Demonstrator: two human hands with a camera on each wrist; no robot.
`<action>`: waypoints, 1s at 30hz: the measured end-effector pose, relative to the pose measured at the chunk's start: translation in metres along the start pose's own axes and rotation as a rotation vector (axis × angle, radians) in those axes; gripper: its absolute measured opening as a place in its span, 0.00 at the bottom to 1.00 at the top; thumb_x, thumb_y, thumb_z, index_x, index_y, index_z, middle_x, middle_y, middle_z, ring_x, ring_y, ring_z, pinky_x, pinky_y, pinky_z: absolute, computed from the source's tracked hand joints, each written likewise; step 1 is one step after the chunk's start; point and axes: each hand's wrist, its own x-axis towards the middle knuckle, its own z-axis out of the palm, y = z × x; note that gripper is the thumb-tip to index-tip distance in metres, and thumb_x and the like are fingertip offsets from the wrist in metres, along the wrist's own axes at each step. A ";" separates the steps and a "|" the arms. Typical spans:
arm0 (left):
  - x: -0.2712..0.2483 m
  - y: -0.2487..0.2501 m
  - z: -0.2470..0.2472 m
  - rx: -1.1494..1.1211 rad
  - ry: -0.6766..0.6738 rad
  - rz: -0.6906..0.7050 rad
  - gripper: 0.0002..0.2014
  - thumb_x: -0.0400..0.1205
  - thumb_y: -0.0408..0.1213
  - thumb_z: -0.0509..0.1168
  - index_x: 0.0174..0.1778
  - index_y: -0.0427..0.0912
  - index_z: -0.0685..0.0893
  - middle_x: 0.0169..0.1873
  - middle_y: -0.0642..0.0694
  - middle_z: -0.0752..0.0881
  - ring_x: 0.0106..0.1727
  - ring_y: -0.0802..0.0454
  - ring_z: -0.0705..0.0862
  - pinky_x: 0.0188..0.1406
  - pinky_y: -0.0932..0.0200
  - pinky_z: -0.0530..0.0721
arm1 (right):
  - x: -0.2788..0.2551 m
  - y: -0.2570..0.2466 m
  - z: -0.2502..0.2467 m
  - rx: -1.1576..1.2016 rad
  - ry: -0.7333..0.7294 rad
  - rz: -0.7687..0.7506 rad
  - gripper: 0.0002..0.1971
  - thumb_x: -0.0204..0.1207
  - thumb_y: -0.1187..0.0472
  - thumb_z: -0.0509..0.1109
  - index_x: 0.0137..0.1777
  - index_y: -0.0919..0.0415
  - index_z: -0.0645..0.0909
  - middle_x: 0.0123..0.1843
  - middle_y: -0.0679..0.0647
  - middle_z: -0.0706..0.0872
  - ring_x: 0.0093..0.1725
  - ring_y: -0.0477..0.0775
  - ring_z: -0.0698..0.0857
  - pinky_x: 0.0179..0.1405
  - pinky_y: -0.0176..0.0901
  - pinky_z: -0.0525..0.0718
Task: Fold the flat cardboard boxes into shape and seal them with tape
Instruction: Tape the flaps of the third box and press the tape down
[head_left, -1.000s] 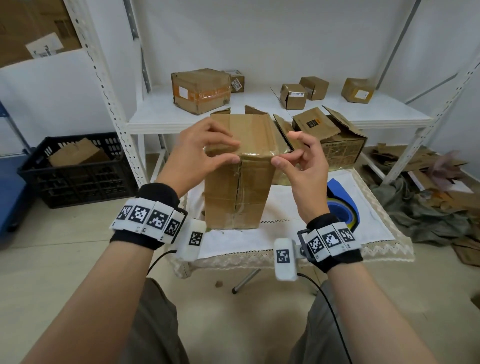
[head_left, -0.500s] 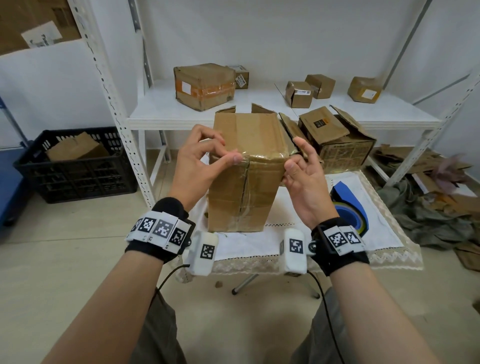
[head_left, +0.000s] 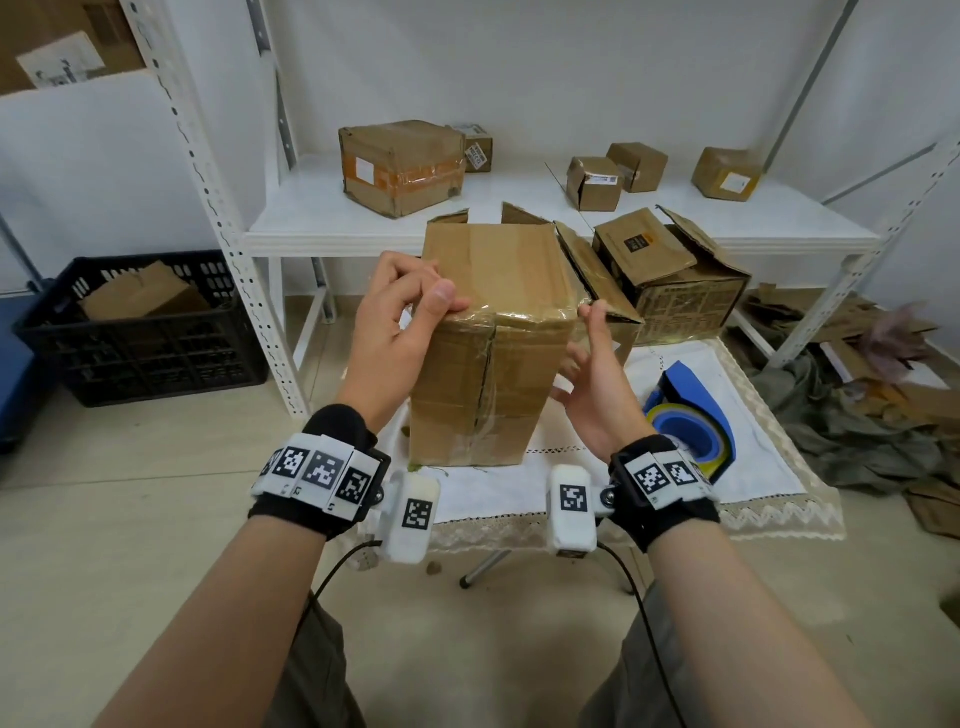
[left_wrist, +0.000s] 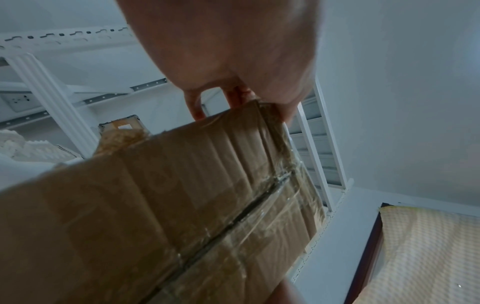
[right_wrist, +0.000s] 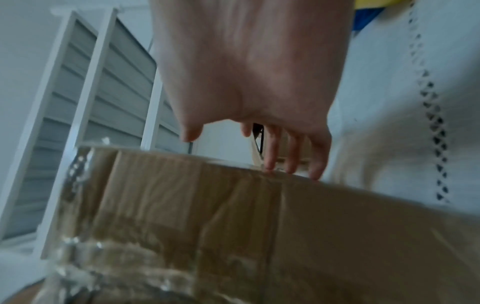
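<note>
— Where is the box (head_left: 493, 332)?

— Standing on the white cloth (head_left: 769, 457), between both hands. Clear tape (head_left: 519, 314) shining along the top near edge and down the middle seam.

— Left hand (head_left: 400, 332)?

— Curled at the top left corner, thumb pressing down on the tape there.

— Right hand (head_left: 592, 384)?

— At the right side. Fingers (right_wrist: 270, 152) nearly straight, tips touching the box edge. Holding nothing.

— Anything else?

— Blue tape roller (head_left: 696, 415) on the cloth, just right of the right hand. More boxes on the white shelf (head_left: 311, 223) behind.

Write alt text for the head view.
Left hand presses clear tape over the top edge of an upright cardboard box on a white-clothed table; right hand touches its right side, a blue tape dispenser nearby.
</note>
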 end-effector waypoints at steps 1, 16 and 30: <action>-0.001 0.001 0.001 0.022 -0.001 0.003 0.09 0.88 0.40 0.64 0.45 0.49 0.88 0.53 0.56 0.77 0.68 0.59 0.78 0.73 0.50 0.77 | 0.000 0.003 0.001 -0.038 0.008 0.045 0.36 0.80 0.28 0.59 0.83 0.44 0.67 0.40 0.42 0.87 0.37 0.40 0.86 0.46 0.45 0.82; -0.019 0.001 -0.004 -0.023 0.007 -0.086 0.25 0.86 0.48 0.58 0.82 0.54 0.73 0.77 0.50 0.70 0.79 0.61 0.69 0.79 0.62 0.70 | -0.019 0.025 0.020 -0.186 -0.027 0.369 0.50 0.61 0.16 0.64 0.77 0.47 0.76 0.51 0.64 0.84 0.47 0.63 0.82 0.49 0.54 0.79; -0.014 0.018 -0.057 -0.034 -0.066 -0.248 0.38 0.79 0.70 0.50 0.72 0.47 0.85 0.73 0.60 0.82 0.74 0.60 0.78 0.76 0.57 0.72 | -0.028 -0.038 0.010 0.274 0.363 -0.186 0.28 0.86 0.38 0.61 0.77 0.57 0.76 0.52 0.50 0.85 0.53 0.50 0.81 0.54 0.46 0.80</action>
